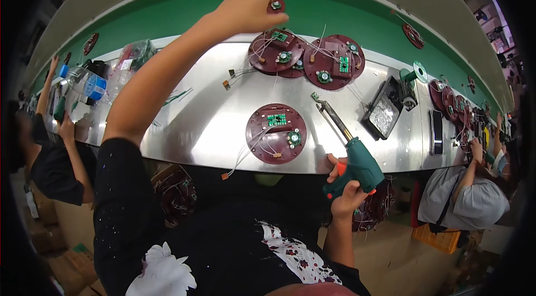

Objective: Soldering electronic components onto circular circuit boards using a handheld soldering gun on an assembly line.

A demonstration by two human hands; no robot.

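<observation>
- The green soldering gun [363,166] is gripped in the curled right hand [348,200], its long axis slanted, its tip pointed forward-left of it.
- A dark-red disc [275,7] is half-encircled by the left hand [248,8]; firm hold cannot be told.

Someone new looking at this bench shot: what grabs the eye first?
Likely the dark-green, pistol-shaped soldering tool in the right hand, right of centre, pointing over the silver metal bench. Next, the round dark-red disc with its green circuit board, mid-bench. Then the left hand, stretched out over the far green strip.
</observation>
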